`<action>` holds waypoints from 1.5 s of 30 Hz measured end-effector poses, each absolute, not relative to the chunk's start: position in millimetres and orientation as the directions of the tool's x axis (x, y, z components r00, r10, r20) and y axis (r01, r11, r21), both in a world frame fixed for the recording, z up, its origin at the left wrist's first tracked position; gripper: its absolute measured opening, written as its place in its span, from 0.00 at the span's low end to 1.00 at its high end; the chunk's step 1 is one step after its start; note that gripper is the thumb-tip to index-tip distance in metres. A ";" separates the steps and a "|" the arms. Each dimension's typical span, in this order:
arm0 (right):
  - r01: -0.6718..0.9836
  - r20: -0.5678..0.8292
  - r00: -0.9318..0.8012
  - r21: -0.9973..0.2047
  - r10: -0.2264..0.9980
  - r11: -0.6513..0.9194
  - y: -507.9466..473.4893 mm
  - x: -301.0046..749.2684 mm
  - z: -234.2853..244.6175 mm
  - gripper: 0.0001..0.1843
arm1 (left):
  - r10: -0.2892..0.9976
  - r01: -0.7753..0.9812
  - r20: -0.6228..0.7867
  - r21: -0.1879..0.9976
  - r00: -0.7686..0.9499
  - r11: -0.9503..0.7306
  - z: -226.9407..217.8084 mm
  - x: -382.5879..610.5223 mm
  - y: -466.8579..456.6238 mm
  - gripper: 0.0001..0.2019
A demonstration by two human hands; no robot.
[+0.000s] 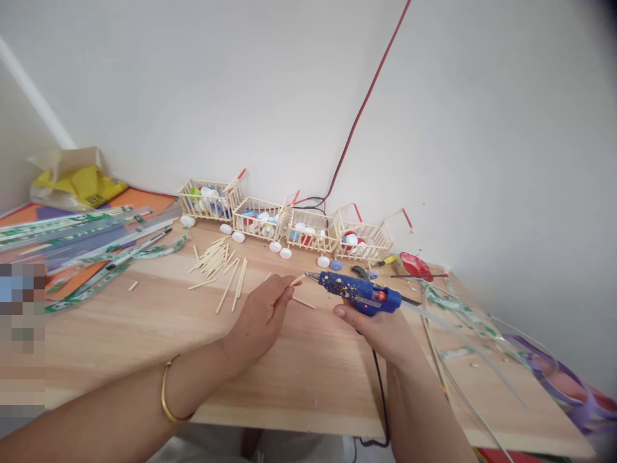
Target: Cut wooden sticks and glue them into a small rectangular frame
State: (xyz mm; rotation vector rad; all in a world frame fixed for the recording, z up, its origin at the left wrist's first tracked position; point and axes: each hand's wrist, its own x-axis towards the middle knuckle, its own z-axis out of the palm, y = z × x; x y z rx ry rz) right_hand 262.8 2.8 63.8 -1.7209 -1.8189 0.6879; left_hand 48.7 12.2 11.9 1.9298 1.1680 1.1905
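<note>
Pinched between the fingertips of my left hand [263, 308] is a short wooden stick [299, 280], its tip close to the nozzle of a glue gun. My right hand [378, 328] grips the handle of this blue glue gun [357, 290], which is spotted with dried glue and points left. A clear glue stick [457, 331] sticks out of the gun's back end. I cannot tell whether nozzle and wooden stick touch. Left of my left hand lies a loose pile of cut wooden sticks [214, 260].
Several small stick-built carts [209, 199] holding bottle caps line the wall. Long packaged sticks [96, 238] and a yellow bag [80, 183] lie at left. Wrappers [463, 308] and a purple bag [563, 379] are at right. The gun's black cord [380, 392] hangs over the table's front edge.
</note>
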 end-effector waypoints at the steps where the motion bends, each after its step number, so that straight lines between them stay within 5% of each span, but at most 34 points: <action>1: 0.708 0.026 -0.052 -0.704 0.998 0.055 3.3 263.8 62.6 0.19 | 0.891 0.377 0.399 0.807 0.217 -0.454 11.6 48.4 13.0 0.13; 6: 0.623 0.064 -0.121 -0.772 0.991 0.126 2.5 269.8 60.1 0.19 | 0.877 0.385 0.435 0.788 0.206 -0.481 14.1 47.3 16.2 0.13; 16: 0.696 0.241 -0.200 -0.648 0.950 0.311 -1.6 270.6 72.2 0.12 | 0.859 0.430 0.470 0.745 0.204 -0.510 15.2 46.1 17.6 0.13; 34: 0.646 0.114 -0.048 -0.754 0.992 0.118 -5.5 254.5 80.5 0.14 | 0.853 0.422 0.472 0.742 0.225 -0.522 16.1 46.9 14.5 0.12; 45: 0.640 0.121 -0.088 -0.754 0.989 0.149 -4.5 256.1 79.3 0.12 | 0.851 0.435 0.479 0.733 0.214 -0.523 14.9 47.2 14.4 0.12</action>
